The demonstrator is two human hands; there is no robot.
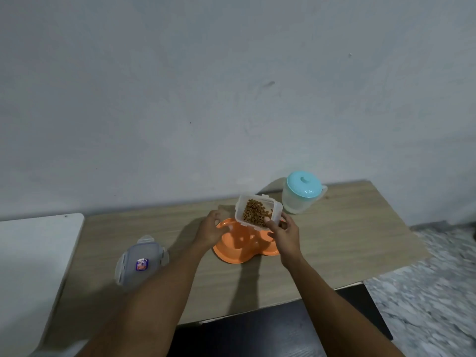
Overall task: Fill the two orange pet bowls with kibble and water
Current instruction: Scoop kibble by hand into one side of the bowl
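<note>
While the right hand (283, 234) is gripping an open clear tub (258, 211) of brown kibble (257, 213) just above the orange double bowl (239, 249), the left hand (210, 229) is holding that bowl's left rim on the wooden surface (334, 240). A hasty tilt is risking pellets bouncing over the shallow rim. The glossy left well (229, 244) is looking empty.

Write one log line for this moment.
right hand: holds kibble tub over bowls | left hand: holds bowls | jug: lidded | tub lid: off

Tilted kibble tub (257, 212) above orange bowls (239, 246)
</note>
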